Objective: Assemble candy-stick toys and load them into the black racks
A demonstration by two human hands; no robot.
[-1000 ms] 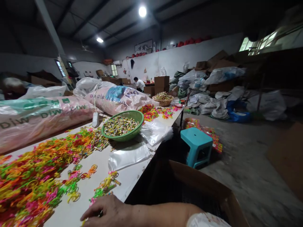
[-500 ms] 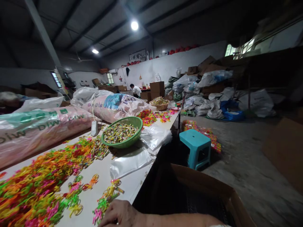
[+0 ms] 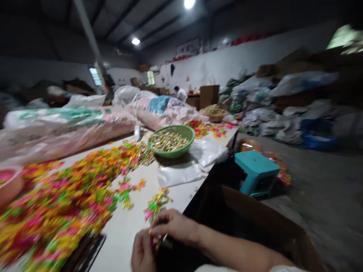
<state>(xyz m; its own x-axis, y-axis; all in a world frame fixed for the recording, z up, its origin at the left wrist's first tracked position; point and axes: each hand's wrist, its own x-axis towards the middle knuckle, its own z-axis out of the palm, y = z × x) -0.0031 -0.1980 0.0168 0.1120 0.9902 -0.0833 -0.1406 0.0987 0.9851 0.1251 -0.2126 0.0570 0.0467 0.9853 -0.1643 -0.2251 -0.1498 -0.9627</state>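
My right hand (image 3: 177, 226) comes in from the right over the table's front edge, thumb and fingers pinched together. Just below it, my left hand (image 3: 142, 252) has its fingers curled close to the same spot. Between them are small pink and yellow plastic pieces (image 3: 154, 241), blurred and partly covered by the fingers. Beyond the right hand lies a small cluster of coloured plastic pieces (image 3: 156, 202), in green, yellow and pink. To the left spreads a large heap of bright plastic pieces (image 3: 82, 185) on the white table (image 3: 121, 230).
A green basket (image 3: 185, 145) of small wrapped-looking sticks stands behind clear plastic bags (image 3: 181, 174). Large filled sacks (image 3: 70, 128) line the far side. A pink tub (image 3: 11, 185) is at left. Right of the table are an open carton (image 3: 272, 223) and a blue stool (image 3: 256, 166).
The view has swung left, so everything sits further right. My left hand has come into view beside the right, which now pinches small plastic pieces. The pink tub has appeared.
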